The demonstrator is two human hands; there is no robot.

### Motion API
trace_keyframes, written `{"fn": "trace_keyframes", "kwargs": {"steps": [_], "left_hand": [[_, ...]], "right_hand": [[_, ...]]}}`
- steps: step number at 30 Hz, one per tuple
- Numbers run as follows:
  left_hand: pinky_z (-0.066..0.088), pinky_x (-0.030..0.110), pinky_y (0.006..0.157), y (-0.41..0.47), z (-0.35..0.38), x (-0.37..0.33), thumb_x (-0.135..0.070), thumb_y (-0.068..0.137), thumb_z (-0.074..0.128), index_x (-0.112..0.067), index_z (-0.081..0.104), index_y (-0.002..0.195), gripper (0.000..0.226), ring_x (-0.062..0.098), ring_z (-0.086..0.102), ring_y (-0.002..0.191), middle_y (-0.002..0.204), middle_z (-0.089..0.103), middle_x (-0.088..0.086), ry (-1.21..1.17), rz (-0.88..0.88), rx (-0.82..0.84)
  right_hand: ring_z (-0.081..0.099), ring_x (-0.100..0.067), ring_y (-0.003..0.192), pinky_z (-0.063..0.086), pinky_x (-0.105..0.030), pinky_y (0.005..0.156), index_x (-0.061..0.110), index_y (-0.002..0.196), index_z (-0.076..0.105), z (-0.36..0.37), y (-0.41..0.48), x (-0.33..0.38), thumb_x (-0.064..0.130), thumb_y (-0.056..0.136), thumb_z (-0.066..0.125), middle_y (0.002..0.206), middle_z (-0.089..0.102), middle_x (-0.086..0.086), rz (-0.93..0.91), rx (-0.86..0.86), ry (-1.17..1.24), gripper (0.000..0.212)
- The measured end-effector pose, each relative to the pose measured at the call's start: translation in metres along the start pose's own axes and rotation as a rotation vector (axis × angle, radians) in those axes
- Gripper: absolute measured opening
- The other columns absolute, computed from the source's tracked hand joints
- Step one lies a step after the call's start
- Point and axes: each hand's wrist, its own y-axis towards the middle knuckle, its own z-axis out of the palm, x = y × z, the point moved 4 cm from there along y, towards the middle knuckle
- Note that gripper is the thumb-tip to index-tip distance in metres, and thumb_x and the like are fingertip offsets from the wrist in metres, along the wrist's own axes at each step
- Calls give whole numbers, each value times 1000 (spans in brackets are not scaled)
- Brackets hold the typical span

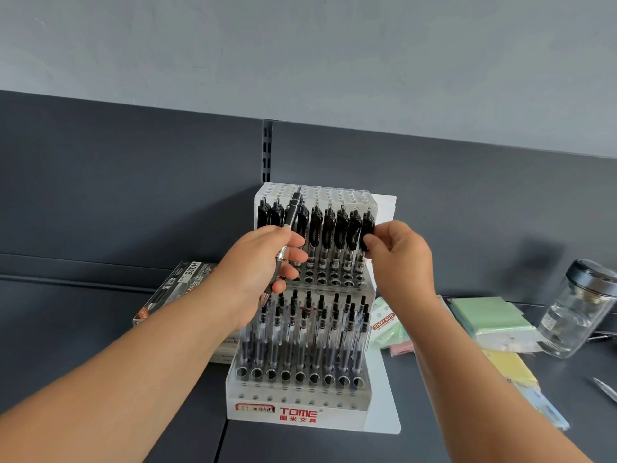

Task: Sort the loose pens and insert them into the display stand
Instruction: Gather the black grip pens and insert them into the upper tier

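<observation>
A clear acrylic display stand [297, 411] with a red TOME label stands on the dark shelf, its tiers holding rows of black pens. My left hand [263, 272] holds a loose black pen [289, 225] upright in front of the stand's upper left, its clicker end pointing up. My right hand [397, 259] pinches the rightmost pen [367, 228] of the upper row between thumb and fingers. The lowest front row of holes is empty.
A pen box [177, 292] marked HQ35 lies left behind the stand. Sticky note packs [384, 325] and green pads [484, 315] lie to the right, with a glass jar [574, 309] beyond. Another pen [606, 390] lies at the far right edge.
</observation>
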Motion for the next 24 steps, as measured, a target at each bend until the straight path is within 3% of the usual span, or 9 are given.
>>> {"fn": "trace_keyframes", "kwargs": {"steps": [5,9,11,16,19,24], "left_hand": [[36,22,43,-3,-2,2,-29,101,40,-11,66,100,31,11,49,51,75,63,4,-14,-31,64],[28,21,40,-4,-7,0,-27,101,40,-10,70,99,34,10,41,50,66,53,2,-34,-1,111],[26,20,39,-5,-10,-1,-26,101,41,-9,70,99,34,9,40,48,61,50,0,-31,12,118],[27,23,41,-13,-18,-3,-27,99,44,-10,58,89,24,12,41,48,60,49,2,14,51,120],[33,26,46,-16,-25,-4,-27,100,44,-13,55,83,24,13,45,50,62,50,2,39,91,125],[49,23,55,-14,-46,-7,-24,100,43,-6,59,93,25,13,56,60,76,59,9,127,149,85]], "right_hand": [[60,-11,78,45,-25,69,17,100,62,-4,0,5,21,92,60,81,63,8,-2,-18,-106,9],[55,-9,91,42,-24,80,21,104,60,-8,-14,34,23,91,60,97,57,11,-190,-173,-149,14],[59,-5,83,47,-23,76,22,98,62,0,-21,51,23,91,60,91,63,11,-201,-96,14,8],[64,-11,72,53,-24,70,17,89,64,44,-37,75,22,94,57,76,67,4,54,337,466,9],[61,-18,71,55,-37,79,14,79,61,57,-41,80,17,94,57,73,63,-4,84,368,573,16],[62,-14,68,54,-32,73,15,81,63,63,-38,93,15,94,55,72,67,-1,39,323,547,15]]}}
